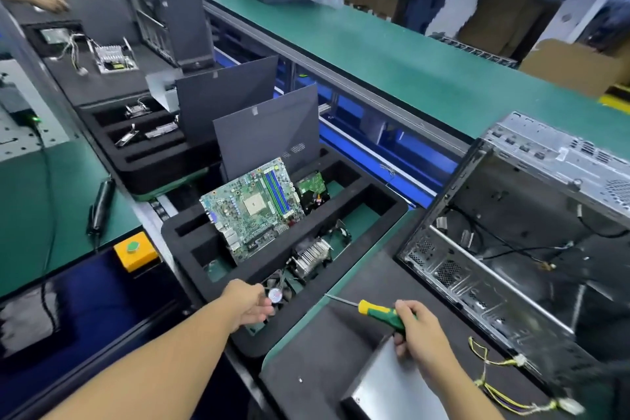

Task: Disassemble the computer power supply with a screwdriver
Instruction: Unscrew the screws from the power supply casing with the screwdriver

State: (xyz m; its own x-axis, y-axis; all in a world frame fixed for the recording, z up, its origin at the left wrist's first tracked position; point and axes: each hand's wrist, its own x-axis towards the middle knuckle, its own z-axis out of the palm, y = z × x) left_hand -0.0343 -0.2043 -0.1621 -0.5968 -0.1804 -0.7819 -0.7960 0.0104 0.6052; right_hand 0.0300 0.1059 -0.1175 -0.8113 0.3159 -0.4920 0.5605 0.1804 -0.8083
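Observation:
The grey metal power supply (392, 389) lies on a dark mat at the bottom of the view, its yellow wires (501, 385) trailing right. My right hand (421, 334) grips a green and yellow screwdriver (378, 312) just above the supply's top corner, the shaft pointing left. My left hand (252, 303) reaches into the black foam tray (341, 181) and holds a small black fan (275, 295) with a round label at the tray's near compartment.
The tray also holds a green motherboard (254, 210), a heatsink (312, 256) and a drive (312, 186). An open computer case (518, 232) stands at right. More foam trays and grey panels line the conveyor at left. A yellow button box (136, 251) sits nearby. Another person's hands (47, 0) work far left.

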